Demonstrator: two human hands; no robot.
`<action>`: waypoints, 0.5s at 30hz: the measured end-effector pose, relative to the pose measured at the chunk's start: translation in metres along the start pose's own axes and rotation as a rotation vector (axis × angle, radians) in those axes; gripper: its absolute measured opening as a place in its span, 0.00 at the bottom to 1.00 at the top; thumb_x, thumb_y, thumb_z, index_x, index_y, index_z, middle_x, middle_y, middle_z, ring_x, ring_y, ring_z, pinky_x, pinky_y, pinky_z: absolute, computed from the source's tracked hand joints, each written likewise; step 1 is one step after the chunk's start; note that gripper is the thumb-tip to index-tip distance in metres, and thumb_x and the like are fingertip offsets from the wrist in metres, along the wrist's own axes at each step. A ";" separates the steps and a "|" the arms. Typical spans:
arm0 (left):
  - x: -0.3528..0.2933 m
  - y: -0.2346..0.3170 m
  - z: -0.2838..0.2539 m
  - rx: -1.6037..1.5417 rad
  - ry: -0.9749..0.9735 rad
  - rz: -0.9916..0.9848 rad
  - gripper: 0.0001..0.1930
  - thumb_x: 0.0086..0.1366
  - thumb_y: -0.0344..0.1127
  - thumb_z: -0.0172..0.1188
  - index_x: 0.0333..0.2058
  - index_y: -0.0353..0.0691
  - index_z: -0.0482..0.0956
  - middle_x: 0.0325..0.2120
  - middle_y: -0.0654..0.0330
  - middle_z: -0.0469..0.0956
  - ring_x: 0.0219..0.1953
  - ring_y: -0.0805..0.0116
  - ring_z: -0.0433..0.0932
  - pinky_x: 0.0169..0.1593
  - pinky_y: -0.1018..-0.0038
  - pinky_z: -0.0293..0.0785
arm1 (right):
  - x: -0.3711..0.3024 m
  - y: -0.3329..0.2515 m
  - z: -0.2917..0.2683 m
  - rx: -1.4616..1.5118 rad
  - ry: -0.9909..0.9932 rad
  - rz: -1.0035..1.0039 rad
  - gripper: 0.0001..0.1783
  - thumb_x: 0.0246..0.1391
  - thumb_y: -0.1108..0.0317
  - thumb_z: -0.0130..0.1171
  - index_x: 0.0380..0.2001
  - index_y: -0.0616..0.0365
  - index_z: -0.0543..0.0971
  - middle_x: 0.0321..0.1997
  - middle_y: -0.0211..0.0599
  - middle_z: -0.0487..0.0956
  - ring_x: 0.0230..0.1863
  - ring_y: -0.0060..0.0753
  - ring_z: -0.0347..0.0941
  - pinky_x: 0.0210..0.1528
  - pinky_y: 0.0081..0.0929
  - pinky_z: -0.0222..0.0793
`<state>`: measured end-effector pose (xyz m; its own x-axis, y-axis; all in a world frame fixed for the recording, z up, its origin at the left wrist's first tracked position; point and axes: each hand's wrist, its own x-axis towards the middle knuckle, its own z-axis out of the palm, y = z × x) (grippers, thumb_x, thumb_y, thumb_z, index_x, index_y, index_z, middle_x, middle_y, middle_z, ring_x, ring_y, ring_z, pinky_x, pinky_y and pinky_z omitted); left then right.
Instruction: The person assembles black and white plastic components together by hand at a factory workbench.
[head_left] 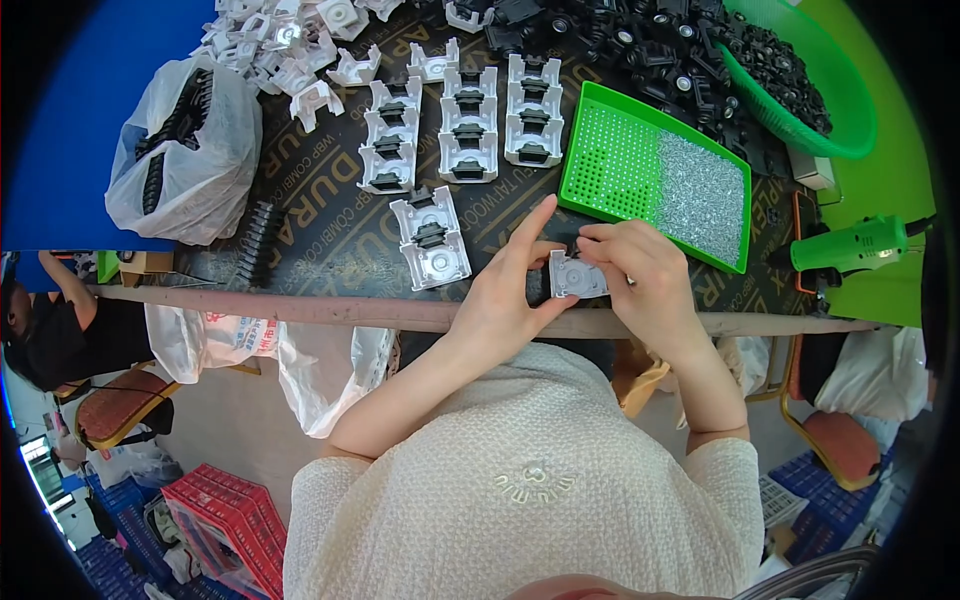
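Note:
Close to the table's front edge, my left hand (498, 305) grips a white plastic housing (578, 280) at its left side, thumb along the lower edge and index finger stretched upward. My right hand (648, 278) is closed at the housing's upper right, its fingertips bent over it; whether a small part is between them is hidden. To the left of my hands lies a pair of white housings (441, 268) with black clips. Behind stand three columns of similar white housings (468, 158) with black pieces fitted across them.
Right of centre, a green perforated tray (608, 110) holds small silvery metal pieces. A green electric screwdriver (850, 245) rests farther right. Black parts (640, 50) and a green basket (850, 140) lie behind. At left are a plastic bag (225, 190), a black ribbed strip (260, 243) and piled white housings (270, 50).

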<state>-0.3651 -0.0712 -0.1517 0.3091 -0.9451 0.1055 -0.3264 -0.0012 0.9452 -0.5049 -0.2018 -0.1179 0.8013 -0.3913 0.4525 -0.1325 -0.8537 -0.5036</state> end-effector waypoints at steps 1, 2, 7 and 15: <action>0.000 0.000 0.000 0.001 -0.007 -0.009 0.51 0.53 0.27 0.72 0.71 0.47 0.49 0.46 0.52 0.79 0.47 0.53 0.80 0.53 0.64 0.77 | 0.000 -0.001 0.001 0.016 -0.011 0.006 0.10 0.44 0.82 0.62 0.33 0.63 0.81 0.38 0.41 0.83 0.39 0.43 0.79 0.42 0.36 0.75; 0.000 0.000 0.000 0.000 -0.008 -0.008 0.51 0.53 0.27 0.72 0.71 0.47 0.49 0.46 0.52 0.79 0.47 0.53 0.80 0.53 0.64 0.77 | 0.000 -0.001 0.001 0.032 -0.021 0.011 0.10 0.43 0.83 0.62 0.33 0.63 0.81 0.38 0.41 0.83 0.39 0.43 0.79 0.43 0.36 0.76; 0.001 -0.001 0.000 0.005 -0.001 0.025 0.51 0.53 0.27 0.72 0.71 0.47 0.49 0.45 0.52 0.79 0.47 0.54 0.80 0.52 0.64 0.77 | 0.000 0.003 0.003 0.041 0.029 0.026 0.10 0.44 0.83 0.62 0.33 0.62 0.82 0.38 0.41 0.83 0.39 0.43 0.79 0.42 0.35 0.76; 0.000 -0.003 -0.001 0.068 0.016 0.040 0.54 0.50 0.28 0.75 0.70 0.47 0.48 0.47 0.54 0.82 0.46 0.56 0.83 0.52 0.64 0.79 | -0.006 0.005 0.014 0.016 -0.023 0.044 0.09 0.44 0.82 0.63 0.32 0.62 0.81 0.39 0.41 0.83 0.39 0.43 0.79 0.42 0.36 0.75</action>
<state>-0.3628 -0.0707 -0.1544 0.3086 -0.9396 0.1484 -0.3985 0.0140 0.9171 -0.5026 -0.1986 -0.1331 0.8081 -0.4199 0.4131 -0.1585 -0.8304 -0.5341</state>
